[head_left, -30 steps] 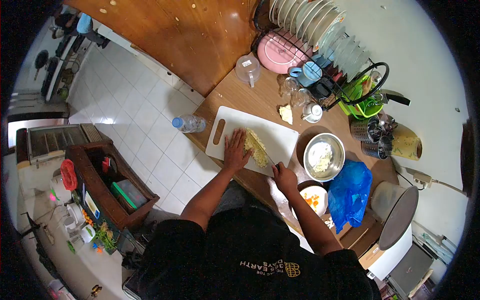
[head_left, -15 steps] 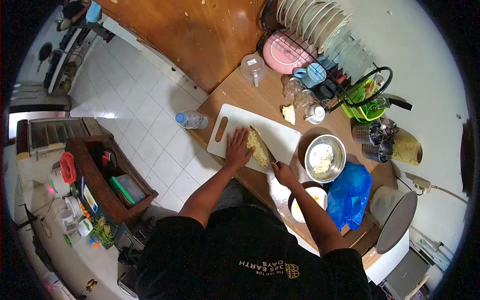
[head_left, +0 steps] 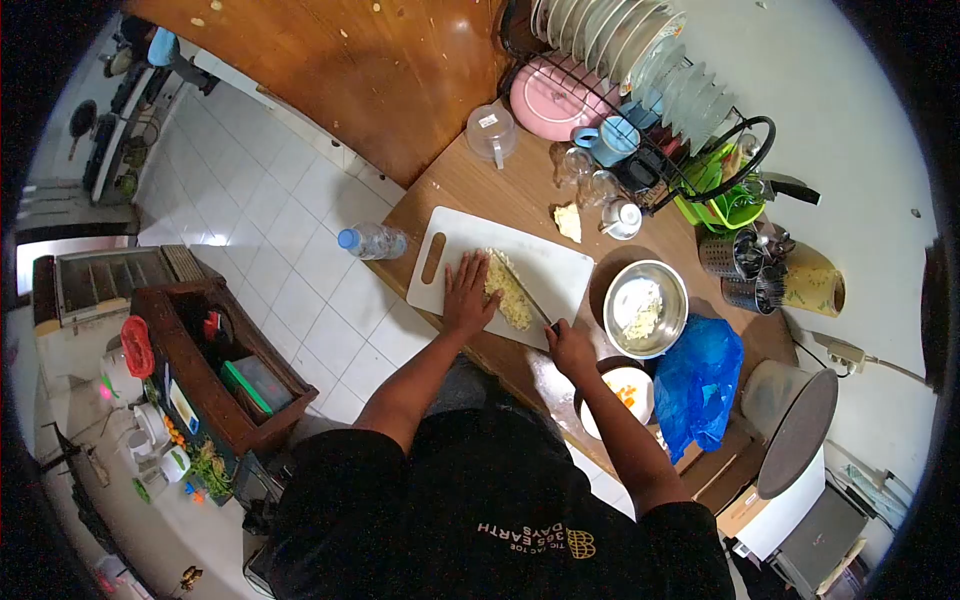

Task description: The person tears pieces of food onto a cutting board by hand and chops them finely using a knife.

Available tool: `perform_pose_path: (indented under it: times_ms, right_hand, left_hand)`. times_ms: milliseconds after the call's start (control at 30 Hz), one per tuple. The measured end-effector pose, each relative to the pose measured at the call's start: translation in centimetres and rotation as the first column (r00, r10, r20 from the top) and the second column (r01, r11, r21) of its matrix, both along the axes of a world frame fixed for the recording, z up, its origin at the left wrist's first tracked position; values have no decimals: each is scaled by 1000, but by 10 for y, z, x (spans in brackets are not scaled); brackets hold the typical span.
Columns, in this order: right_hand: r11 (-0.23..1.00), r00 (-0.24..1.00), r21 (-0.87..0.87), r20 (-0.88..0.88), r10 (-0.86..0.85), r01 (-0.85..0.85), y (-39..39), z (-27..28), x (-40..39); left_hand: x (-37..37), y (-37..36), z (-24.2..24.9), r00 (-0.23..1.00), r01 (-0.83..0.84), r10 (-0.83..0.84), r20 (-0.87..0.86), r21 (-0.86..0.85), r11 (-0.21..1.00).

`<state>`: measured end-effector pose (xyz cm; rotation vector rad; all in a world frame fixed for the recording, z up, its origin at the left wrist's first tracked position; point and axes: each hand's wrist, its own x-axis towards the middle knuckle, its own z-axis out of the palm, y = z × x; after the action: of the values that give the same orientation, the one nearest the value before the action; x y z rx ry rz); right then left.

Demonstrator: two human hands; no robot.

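**Mincing pile nearly there, a bit more chopping to go**

So, going from the left: a water bottle (head_left: 372, 241) lies on its side at the counter edge, just beside the white cutting board (head_left: 545, 262). Left hand (head_left: 468, 293) sits flat on the board, fingers together, pressing against the pale chopped pile (head_left: 509, 294). Right hand (head_left: 570, 347) is wrapped around the knife (head_left: 523, 289), blade laid across the pile. Looks mostly minced already, I'd guess only some finer passes left. Further right, a steel bowl (head_left: 646, 309) already holds more of the pale stuff.
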<state>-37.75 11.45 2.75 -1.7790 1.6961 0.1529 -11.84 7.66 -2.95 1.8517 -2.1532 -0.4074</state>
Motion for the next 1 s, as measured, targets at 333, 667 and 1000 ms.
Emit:
perform_pose_path:
  times_ms: [333, 667, 1000]
  right_hand:
    - [975, 980, 179, 120, -158, 135, -1, -25, -2]
    - [976, 966, -133, 216, -142, 173, 7, 0, -4]
    - [990, 994, -97, 6, -106, 106, 6, -14, 11]
  left_hand:
    - [-2, 0, 10, 1000, 10, -10, -1, 20, 1000]
    - [-3, 1, 9, 1000, -1, 1, -1, -1, 1000]
    - [-2, 0, 12, 999, -1, 1, -35, -14, 1000]
